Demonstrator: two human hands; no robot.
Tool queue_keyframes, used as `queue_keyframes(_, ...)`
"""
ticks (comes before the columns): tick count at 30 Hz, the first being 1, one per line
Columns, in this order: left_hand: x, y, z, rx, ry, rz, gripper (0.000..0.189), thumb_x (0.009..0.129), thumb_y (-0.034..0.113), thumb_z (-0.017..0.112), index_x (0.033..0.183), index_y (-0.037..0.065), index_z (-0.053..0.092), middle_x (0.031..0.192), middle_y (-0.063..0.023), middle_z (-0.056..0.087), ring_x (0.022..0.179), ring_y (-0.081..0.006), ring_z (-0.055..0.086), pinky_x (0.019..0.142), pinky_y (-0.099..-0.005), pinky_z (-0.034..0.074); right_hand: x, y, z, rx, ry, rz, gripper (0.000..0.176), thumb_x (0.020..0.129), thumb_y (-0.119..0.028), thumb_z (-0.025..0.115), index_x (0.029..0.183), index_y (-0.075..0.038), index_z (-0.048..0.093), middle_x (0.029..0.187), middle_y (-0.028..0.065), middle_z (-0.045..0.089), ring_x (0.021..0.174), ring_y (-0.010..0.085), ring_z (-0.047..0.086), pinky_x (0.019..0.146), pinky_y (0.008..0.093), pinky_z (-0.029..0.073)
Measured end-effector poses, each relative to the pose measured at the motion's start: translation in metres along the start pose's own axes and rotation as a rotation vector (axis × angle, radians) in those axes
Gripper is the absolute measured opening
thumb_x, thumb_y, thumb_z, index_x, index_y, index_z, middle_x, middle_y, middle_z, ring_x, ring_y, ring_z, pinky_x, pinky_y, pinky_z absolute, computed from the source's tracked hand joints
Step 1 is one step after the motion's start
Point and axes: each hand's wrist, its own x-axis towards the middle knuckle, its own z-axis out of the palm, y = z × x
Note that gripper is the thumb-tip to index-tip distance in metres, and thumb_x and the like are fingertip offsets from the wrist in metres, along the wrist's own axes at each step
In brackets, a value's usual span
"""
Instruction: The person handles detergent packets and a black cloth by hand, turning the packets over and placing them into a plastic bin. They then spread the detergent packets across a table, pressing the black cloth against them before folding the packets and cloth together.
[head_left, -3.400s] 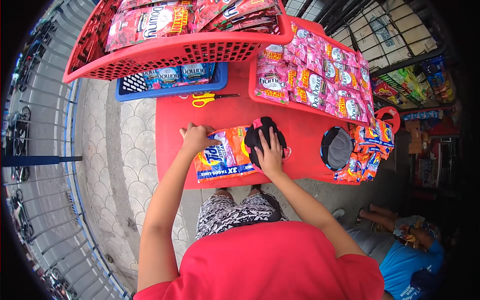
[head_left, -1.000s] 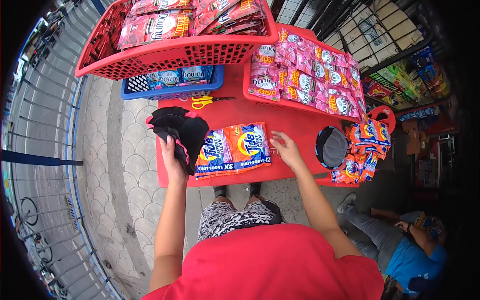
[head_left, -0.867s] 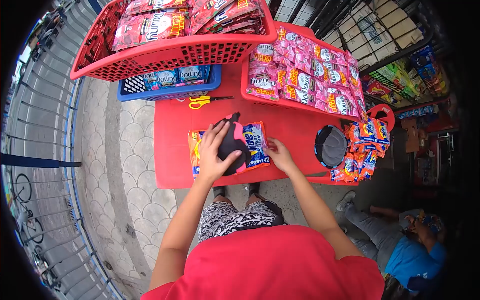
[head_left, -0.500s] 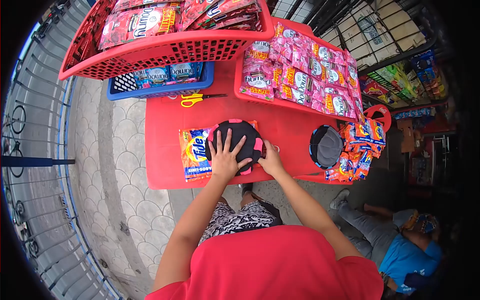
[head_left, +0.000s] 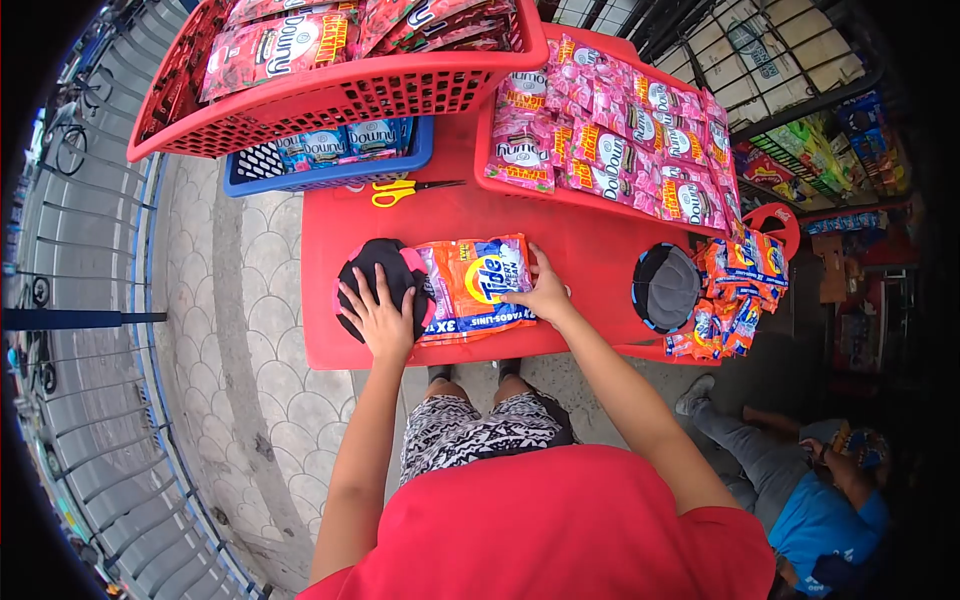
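Observation:
My left hand (head_left: 382,318) lies flat with spread fingers on a round black pad with pink patches (head_left: 368,262). This pad rests at the left of the red table and overlaps the left side of an orange Tide detergent packet (head_left: 478,278). At the packet's right edge, my right hand (head_left: 546,292) has its thumb on top and its fingers around the far side, gripping it. Part of another packet shows under the pad's edge. A second round pad, grey and black (head_left: 667,288), sits to the right, beside a pile of small Tide packets (head_left: 742,270).
Yellow-handled scissors (head_left: 398,190) lie behind the pad. A red basket (head_left: 330,112) of Downy packets overhangs a blue basket (head_left: 300,180). Pink Downy packets (head_left: 620,150) fill a red tray. A person in a blue shirt (head_left: 815,525) is low at the right.
The black and pink pad has slid left under my left hand, uncovering the Tide packet. My right hand now grips the packet's right edge.

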Motion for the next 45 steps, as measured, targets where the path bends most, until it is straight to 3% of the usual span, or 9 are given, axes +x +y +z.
queue_keyframes(3,0.0,0.003,0.003,-0.06,0.057,0.036,0.053,0.08,0.041,0.048,0.126,0.016,0.036,0.137,-0.0105,0.02,0.127,-0.0359,0.007,0.099,-0.0536,0.011,0.022,0.01,0.009,0.02,0.072,0.041,0.087,0.048,-0.01,0.079,0.121,0.0,0.034,0.109,0.0163,0.053,0.098,0.0239,0.053,0.083,0.0315,0.043)
queue_keyframes(6,0.001,-0.001,0.005,-0.106,0.068,0.039,0.043,0.082,0.031,0.048,0.121,0.013,0.042,0.133,-0.0069,0.029,0.127,-0.0316,0.014,0.099,-0.0507,0.014,0.019,-0.007,0.01,0.394,-0.272,0.2,0.07,0.051,-0.008,0.078,0.111,0.0,0.044,0.101,0.0122,0.057,0.092,0.0205,0.056,0.078,0.0299,0.045)
queue_keyframes(10,0.005,-0.013,0.012,-0.282,0.133,0.036,0.033,0.083,0.026,0.046,0.111,0.008,0.05,0.122,-0.011,0.044,0.118,-0.0305,0.033,0.098,-0.0477,0.019,0.0,-0.01,0.026,0.357,-0.113,-0.084,0.057,0.056,-0.003,0.073,0.107,-0.001,0.047,0.099,0.0092,0.057,0.09,0.0163,0.056,0.077,0.0287,0.045)
queue_keyframes(13,0.019,-0.025,-0.008,-0.657,0.108,-0.312,0.029,0.085,0.025,0.045,0.1,0.001,0.052,0.093,-0.0216,0.057,0.089,-0.0317,0.054,0.077,-0.0374,0.04,-0.007,-0.002,0.027,0.281,-0.04,-0.391,0.054,0.059,-0.006,0.071,0.107,0.0,0.047,0.097,0.012,0.059,0.091,0.0216,0.057,0.078,0.0307,0.045)
queue_keyframes(14,0.023,-0.028,-0.021,-0.927,0.18,-0.382,0.028,0.086,0.024,0.044,0.095,-0.001,0.052,0.082,-0.0148,0.06,0.075,-0.0245,0.057,0.063,-0.0316,0.043,-0.015,-0.013,0.022,0.277,-0.04,-0.391,0.054,0.059,-0.006,0.071,0.107,0.0,0.047,0.097,0.012,0.059,0.091,0.0216,0.057,0.078,0.0307,0.045)
queue_keyframes(18,0.026,-0.02,-0.11,-1.582,0.162,-0.191,0.022,0.088,0.018,0.04,0.1,0.002,0.049,0.086,-0.0026,0.054,0.074,-0.0083,0.051,0.065,-0.0215,0.041,-0.058,-0.092,-0.002,0.051,0.041,-0.57,0.042,0.062,-0.008,0.065,0.101,-0.008,0.051,0.084,0.0157,0.06,0.081,0.0319,0.059,0.069,0.0358,0.047)
queue_keyframes(24,0.016,0.05,-0.179,-0.938,-0.151,0.789,0.084,0.054,0.049,0.069,0.118,0.003,0.039,0.121,-0.0165,0.043,0.118,-0.0325,0.035,0.096,-0.0473,0.023,-0.098,-0.16,-0.045,-0.361,-0.139,-0.913,0.037,0.056,-0.003,0.062,0.093,-0.004,0.053,0.072,0.0157,0.058,0.065,0.0325,0.057,0.058,0.0385,0.046)
queue_keyframes(31,0.0,0.083,-0.117,-1.144,-0.045,0.853,0.045,0.058,0.013,0.07,0.093,0.005,0.042,0.083,-0.0144,0.059,0.071,-0.0273,0.058,0.063,-0.037,0.044,-0.141,-0.165,-0.095,-0.508,0.065,-1.003,0.033,0.056,-0.004,0.06,0.089,-0.007,0.054,0.064,0.0099,0.056,0.056,0.0271,0.056,0.049,0.0352,0.045)
queue_keyframes(45,-0.046,0.194,-0.023,-0.886,-0.117,1.188,0.041,0.055,0.013,0.071,0.087,0.006,0.046,0.072,-0.0125,0.053,0.065,-0.0301,0.054,0.057,-0.0376,0.042,-0.235,-0.084,-0.216,-0.526,0.373,-0.78,0.038,0.053,0.001,0.058,0.089,-0.006,0.061,0.079,0.0065,0.062,0.066,0.0228,0.061,0.059,0.0301,0.049)
